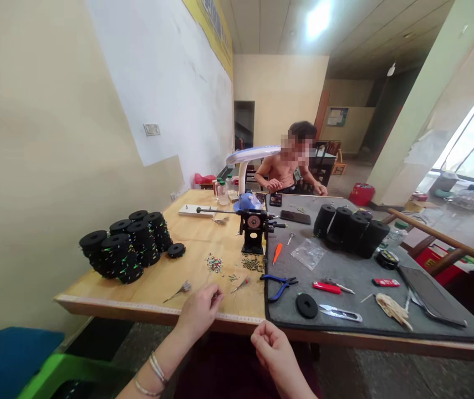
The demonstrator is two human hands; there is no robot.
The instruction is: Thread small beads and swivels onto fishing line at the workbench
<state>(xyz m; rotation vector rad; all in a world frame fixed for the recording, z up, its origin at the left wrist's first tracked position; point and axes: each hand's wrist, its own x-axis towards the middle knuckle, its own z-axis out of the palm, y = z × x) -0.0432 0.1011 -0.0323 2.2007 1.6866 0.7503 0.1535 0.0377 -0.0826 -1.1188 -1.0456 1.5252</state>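
Observation:
My left hand (201,309) is closed in a pinch above the front edge of the wooden tabletop; what its fingers hold, if anything, is too small to name. At the table's edge, to the right and nearer to me, my right hand (273,350) is also pinched closed, its fingertips hiding whatever lies between them. A bundle of thin strands (179,290) lies left of my left hand, and another small bundle (241,284) lies to its right. Behind them are a pile of small coloured beads (214,263) and a pile of tiny brass-coloured pieces (253,262).
A black hand-crank winder (254,224) stands mid-table. Stacked black foam spools (126,244) stand left, more spools (351,227) right. The grey mat (286,321) bears blue pliers (279,285), thread snips (340,313) and a red-handled cutter (327,287). A person (289,172) sits opposite.

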